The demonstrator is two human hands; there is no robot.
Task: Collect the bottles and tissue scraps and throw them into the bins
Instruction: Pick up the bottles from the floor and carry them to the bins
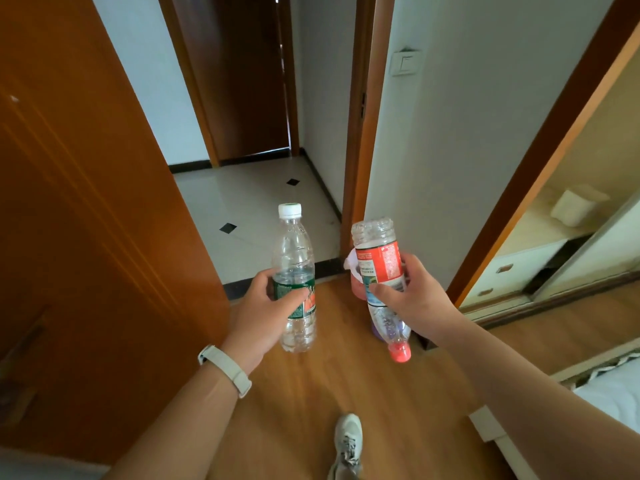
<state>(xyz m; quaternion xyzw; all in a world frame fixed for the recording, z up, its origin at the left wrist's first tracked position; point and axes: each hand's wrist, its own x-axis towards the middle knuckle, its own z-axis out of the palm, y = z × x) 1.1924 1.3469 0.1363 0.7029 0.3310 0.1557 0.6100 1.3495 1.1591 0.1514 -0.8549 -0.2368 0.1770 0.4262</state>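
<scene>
An open brown door (86,237) fills the left side, and everything else is placed from it.

Just right of the door's free edge, the left hand (266,306) grips the green-label bottle (294,258) around its label, thumb in front and fingers curled behind. This clear bottle stands upright with its white cap (290,209) on top. A pale wristband (225,372) sits on that wrist.

Further right of the door, the right hand (412,299) holds the red-label bottle (381,261) around its middle. The bottle is upside down and slightly tilted, its red cap (400,353) pointing at the wooden floor (304,410). The two bottles are near each other but apart.

Behind the red-label bottle, across the opening from the door, a pink bin (356,289) with a white liner edge stands on the floor. It is mostly hidden, and a purple patch shows below it; whether that is part of the same bin is unclear.

Beyond the door lies a tiled hallway floor (249,202). A light switch (403,62) is on the wall well to the right of the door. One shoe (348,441) is on the wooden floor below the hands, and a bed corner (613,393) is at the far right.
</scene>
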